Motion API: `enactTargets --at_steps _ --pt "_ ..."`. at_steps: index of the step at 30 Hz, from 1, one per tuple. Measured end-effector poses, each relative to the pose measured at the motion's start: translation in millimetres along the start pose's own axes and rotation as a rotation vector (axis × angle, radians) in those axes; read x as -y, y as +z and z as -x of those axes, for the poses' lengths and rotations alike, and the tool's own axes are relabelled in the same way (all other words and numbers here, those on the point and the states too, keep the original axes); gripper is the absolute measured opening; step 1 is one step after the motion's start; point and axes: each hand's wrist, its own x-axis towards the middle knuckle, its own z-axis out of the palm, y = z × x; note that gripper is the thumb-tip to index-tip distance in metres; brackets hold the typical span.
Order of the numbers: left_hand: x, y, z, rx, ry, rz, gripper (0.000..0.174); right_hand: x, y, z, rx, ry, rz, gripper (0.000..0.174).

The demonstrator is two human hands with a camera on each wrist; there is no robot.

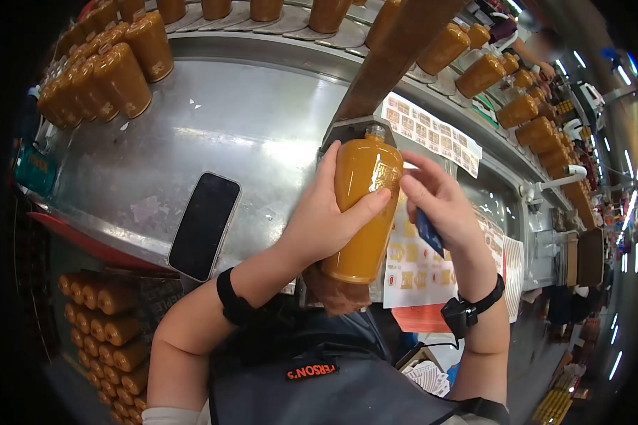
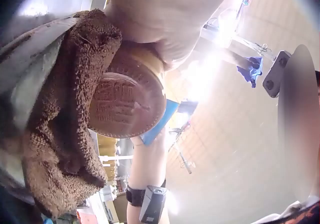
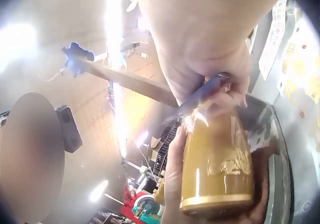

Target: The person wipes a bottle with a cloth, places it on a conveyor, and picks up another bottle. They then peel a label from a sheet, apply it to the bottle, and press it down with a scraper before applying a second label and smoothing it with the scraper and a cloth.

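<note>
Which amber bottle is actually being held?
The centre bottle, gripped by the left hand over a brown cloth; the other bottles sit untouched on the conveyor and table.

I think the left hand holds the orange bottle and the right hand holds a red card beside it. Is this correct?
Not quite: the card is blue, not red, as the head view shows. The left hand does hold the orange bottle, and the right hand holds the card beside it.
</note>
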Motion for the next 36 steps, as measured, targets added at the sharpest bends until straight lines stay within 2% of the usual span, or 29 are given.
enactTargets --at_steps 3,6,11,15,18,20,23,26,36 --pt "-0.1 -5.8 8.7 -0.003 0.015 -0.022 0.096 -8.2 19.7 1.6 0.101 -0.001 -0.13 0.072" --pt "0.5 -5.2 10.9 0.003 0.093 -0.113 0.092 -6.7 24.7 0.6 0.037 -0.054 -0.128 0.072" --pt "-7.4 -3.3 11.9 0.013 -0.018 0.112 0.088 -3.9 24.6 0.5 0.025 0.005 -0.207 0.07" --pt "-0.5 -5.3 11.0 0.02 0.02 -0.018 0.087 -7.3 24.3 1.5 0.033 0.004 -0.226 0.068" --pt "-7.2 -7.6 12.1 0.045 0.013 0.002 0.086 -10.3 23.3 1.4 0.036 -0.025 -0.249 0.068" --pt "-11.2 -12.2 10.7 0.074 -0.064 0.133 0.085 -12.3 16.2 2.0 0.07 0.058 -0.302 0.068" --pt "-12.3 -15.7 9.8 0.096 -0.101 0.148 0.085 -12.9 13.2 -0.2 0.068 0.106 -0.292 0.069" --pt "-5.0 -14.2 10.1 0.086 -0.042 0.043 0.085 -8.5 23.3 1.0 0.073 0.002 -0.317 0.071" --pt "-12.0 -10.9 12.1 0.081 -0.058 0.011 0.083 -16.6 18.2 -0.2 0.107 -0.035 -0.324 0.072"
